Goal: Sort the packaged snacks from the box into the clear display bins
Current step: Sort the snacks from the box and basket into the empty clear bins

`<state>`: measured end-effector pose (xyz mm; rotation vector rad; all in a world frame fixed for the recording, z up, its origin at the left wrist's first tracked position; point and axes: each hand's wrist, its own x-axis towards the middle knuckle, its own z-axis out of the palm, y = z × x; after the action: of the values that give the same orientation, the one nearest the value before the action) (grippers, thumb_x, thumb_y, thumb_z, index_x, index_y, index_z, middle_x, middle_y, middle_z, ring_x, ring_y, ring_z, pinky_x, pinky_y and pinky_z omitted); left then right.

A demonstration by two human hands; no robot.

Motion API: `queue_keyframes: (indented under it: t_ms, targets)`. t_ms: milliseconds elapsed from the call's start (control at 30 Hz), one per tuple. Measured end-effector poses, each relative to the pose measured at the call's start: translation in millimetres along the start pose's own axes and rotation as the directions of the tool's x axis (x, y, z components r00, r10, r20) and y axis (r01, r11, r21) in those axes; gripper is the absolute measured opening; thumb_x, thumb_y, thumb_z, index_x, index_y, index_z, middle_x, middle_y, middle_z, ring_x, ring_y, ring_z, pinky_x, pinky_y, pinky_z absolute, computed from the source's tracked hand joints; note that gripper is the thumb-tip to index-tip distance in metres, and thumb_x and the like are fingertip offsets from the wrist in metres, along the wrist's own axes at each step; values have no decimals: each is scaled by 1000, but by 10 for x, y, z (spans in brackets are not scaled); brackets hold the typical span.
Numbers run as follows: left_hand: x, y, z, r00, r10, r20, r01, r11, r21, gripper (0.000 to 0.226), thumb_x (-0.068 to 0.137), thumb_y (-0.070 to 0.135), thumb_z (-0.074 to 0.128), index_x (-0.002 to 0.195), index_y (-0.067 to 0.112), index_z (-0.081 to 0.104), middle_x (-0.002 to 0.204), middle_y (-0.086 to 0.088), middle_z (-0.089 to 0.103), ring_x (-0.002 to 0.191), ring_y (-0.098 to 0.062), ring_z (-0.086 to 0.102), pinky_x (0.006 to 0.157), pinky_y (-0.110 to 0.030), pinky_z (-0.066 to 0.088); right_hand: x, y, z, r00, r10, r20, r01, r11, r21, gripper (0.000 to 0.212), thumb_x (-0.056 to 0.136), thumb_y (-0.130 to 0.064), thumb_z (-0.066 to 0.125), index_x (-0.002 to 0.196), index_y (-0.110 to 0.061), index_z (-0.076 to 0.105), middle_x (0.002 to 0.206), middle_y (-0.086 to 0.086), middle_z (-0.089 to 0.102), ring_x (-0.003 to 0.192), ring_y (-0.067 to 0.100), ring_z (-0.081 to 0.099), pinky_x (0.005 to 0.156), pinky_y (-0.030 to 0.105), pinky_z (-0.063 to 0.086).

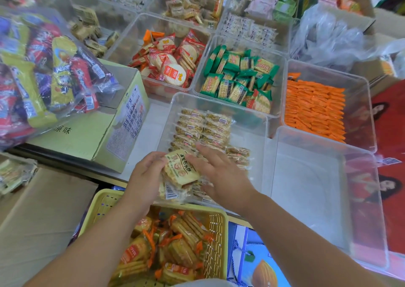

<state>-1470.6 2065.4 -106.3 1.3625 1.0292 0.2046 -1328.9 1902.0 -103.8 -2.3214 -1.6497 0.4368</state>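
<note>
My left hand [146,175] grips a stack of yellow biscuit packs [179,172] at the near edge of a clear bin [249,133]. My right hand [221,172] lies over the same stack with fingers spread, touching its top and right side. Inside the bin, more of the same packs [203,129] stand in two neat rows along its left half. The right half of that bin is bare. An open pale-green cardboard box [103,133] sits to the left of the bin.
A yellow basket [217,225] of orange-wrapped biscuits sits below my hands. Other clear bins hold green packs [238,78], red rice crackers [171,63] and orange packs [315,111]. An empty bin [306,177] is at right. A large bag of mixed snacks [43,74] rests on the box.
</note>
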Motion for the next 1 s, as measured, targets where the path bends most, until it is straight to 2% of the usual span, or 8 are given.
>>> queue_keyframes:
  t_ms: [133,267,400,533,667,767,933,1000]
  targets:
    - [22,12,-79,988,-104,115,96,993,72,41,84,51,51,113,31,73,117,2,73,114,-19,65,98,-40,49,0,-51,-15,979,-159,-130,158,987,-19,76,71,-8,87,142,-17,59,150,10,52,137,35,50,101,58,50]
    - [17,27,-74,986,-103,134,99,994,38,40,86,67,48,103,42,75,111,12,73,109,-13,66,88,-38,52,-10,-63,-68,938,-203,-280,227,972,54,59,72,-10,88,128,-13,70,138,9,63,132,32,56,103,53,51]
    - [31,-12,-69,998,-41,43,39,998,45,41,105,62,36,97,47,73,119,21,64,113,-1,56,92,-42,48,-99,5,-183,912,-70,-403,166,964,207,44,86,-20,78,127,-10,68,130,6,69,126,22,60,109,38,47]
    - [38,-38,-65,999,-8,45,6,999,38,30,106,51,44,104,42,72,113,36,57,98,21,44,73,-21,36,-208,341,-428,870,145,-470,-20,965,261,40,87,-11,77,125,-16,67,109,1,68,90,14,65,77,33,58]
    - [66,-92,-52,998,-1,63,0,1000,5,19,104,46,53,108,40,70,114,32,63,101,18,50,72,-22,39,-157,777,-659,906,103,-410,-122,992,-21,34,84,-3,75,116,-11,74,105,7,63,88,28,61,70,41,56]
    - [102,-111,-43,998,-11,54,11,1000,-2,15,103,40,55,105,42,70,116,28,65,101,14,55,72,-26,43,-10,965,-757,962,51,-267,-125,956,-265,32,81,0,73,110,-14,77,106,9,68,96,37,60,78,48,55]
    - [111,-132,-62,996,0,94,3,999,-34,16,102,40,58,100,50,71,116,33,66,102,23,55,78,-18,38,329,1045,-662,981,191,17,-149,818,-556,41,88,-10,59,119,-35,69,106,-4,62,103,24,51,78,36,31]
    - [110,-141,-75,994,8,113,-5,1000,-27,13,101,44,59,103,51,70,114,36,66,101,26,54,80,-17,38,441,1057,-600,956,272,108,-157,790,-592,44,87,-9,56,121,-34,67,106,-2,60,104,24,53,82,36,37]
